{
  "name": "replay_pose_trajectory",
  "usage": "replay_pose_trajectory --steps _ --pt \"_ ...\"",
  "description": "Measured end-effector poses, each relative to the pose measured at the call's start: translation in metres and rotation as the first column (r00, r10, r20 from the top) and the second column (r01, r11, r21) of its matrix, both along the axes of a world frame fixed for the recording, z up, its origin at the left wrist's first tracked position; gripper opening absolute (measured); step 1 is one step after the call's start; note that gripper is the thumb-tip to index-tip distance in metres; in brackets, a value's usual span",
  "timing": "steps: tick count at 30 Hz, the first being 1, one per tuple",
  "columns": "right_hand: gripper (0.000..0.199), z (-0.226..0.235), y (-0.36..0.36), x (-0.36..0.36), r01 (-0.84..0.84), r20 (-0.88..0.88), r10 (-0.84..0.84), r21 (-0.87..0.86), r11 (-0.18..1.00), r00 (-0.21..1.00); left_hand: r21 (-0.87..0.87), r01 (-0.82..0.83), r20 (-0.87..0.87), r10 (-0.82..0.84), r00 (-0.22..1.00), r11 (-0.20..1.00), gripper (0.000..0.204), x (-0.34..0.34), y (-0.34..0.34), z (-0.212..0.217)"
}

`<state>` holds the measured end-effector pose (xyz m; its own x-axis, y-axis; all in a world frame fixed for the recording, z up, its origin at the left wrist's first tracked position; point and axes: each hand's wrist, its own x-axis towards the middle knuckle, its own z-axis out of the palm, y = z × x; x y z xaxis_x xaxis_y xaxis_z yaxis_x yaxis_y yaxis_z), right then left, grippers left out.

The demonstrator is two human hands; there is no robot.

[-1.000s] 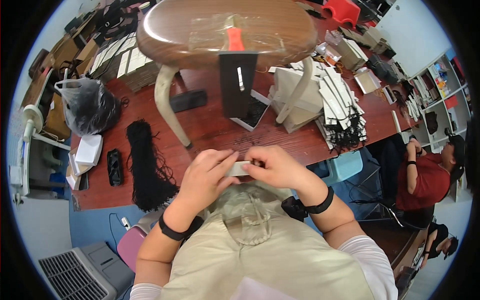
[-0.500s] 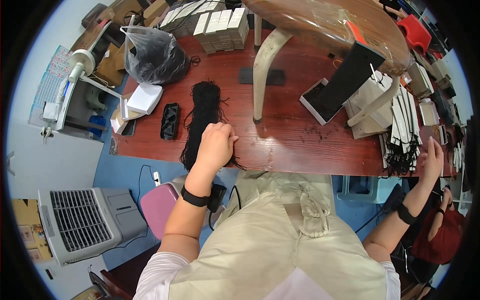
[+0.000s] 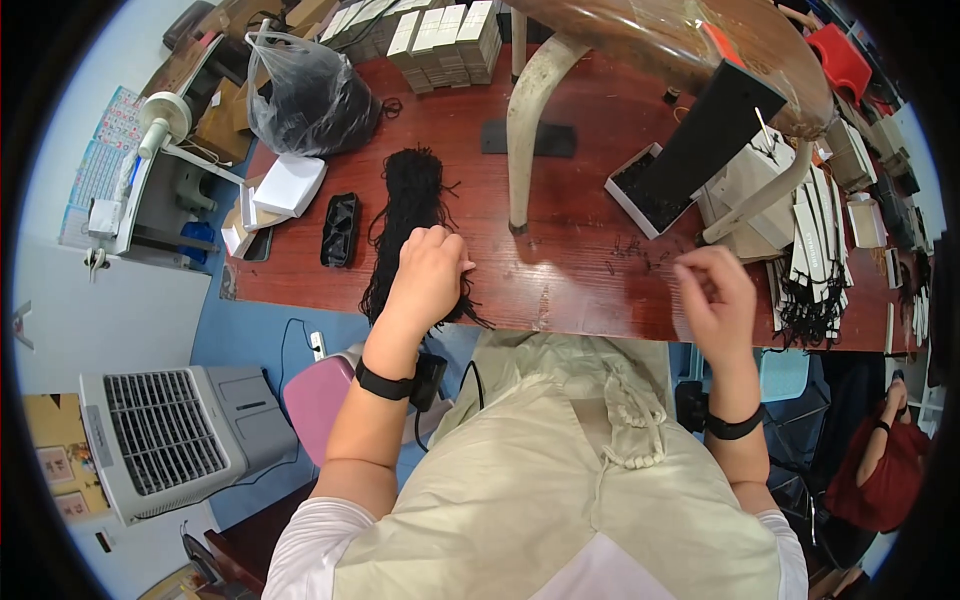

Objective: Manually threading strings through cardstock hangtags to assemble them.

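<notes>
A long bundle of black cords (image 3: 408, 190) lies on the dark red table, its loose ends trailing toward the near edge. On the bundle's near right part rests my left hand (image 3: 428, 275), its fingers curled in on the cords; the fingertips are hidden underneath. My right hand (image 3: 718, 300) hovers above the near edge of the table with its fingers loosely bent and apart, slightly blurred, nothing visible in them. Beyond it stands a white box (image 3: 650, 222) with small black pieces inside. Further right lies a pile of white strips (image 3: 812, 235) with black cords attached.
A raised, clear-covered wooden stool (image 3: 680, 30) stands on the table on pale legs. A black slab (image 3: 712, 135) leans upright from the white box. To the left are a black tray (image 3: 341, 230), a small white box (image 3: 290, 185) and a plastic bag (image 3: 315, 110). Another person (image 3: 880, 470) sits at far right.
My right hand has come leftward from beside the pile of white strips to the near edge in front of the white box. My left hand has stayed on the black cords.
</notes>
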<state>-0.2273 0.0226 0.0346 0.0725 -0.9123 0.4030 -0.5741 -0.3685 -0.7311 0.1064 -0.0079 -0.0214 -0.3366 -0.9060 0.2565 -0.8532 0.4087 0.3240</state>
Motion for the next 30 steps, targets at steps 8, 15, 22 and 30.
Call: replay_pose_trajectory --steps 8,15,22,30 --pt "0.027 -0.001 -0.015 0.057 -0.534 0.588 0.251 0.374 0.759 0.769 0.01 0.289 -0.537 -0.239 0.809 0.957 0.01 -0.071 -0.001 0.071" --pt "0.02 0.001 -0.022 0.044 -0.619 0.8 0.094 0.378 0.689 0.593 0.44 0.6 -0.887 0.22 0.405 0.668 0.009 -0.073 -0.007 0.074" --pt "0.013 -0.025 -0.026 -0.001 -0.797 0.997 0.027 -0.071 0.6 -0.068 0.243 0.865 -0.969 0.159 0.192 0.439 0.011 -0.03 -0.002 0.052" --pt "0.029 -0.021 -0.024 -0.034 -0.7 0.994 0.038 -0.096 0.707 -0.098 0.016 0.857 -0.996 0.079 -0.03 0.515 0.015 -0.01 -0.004 0.041"
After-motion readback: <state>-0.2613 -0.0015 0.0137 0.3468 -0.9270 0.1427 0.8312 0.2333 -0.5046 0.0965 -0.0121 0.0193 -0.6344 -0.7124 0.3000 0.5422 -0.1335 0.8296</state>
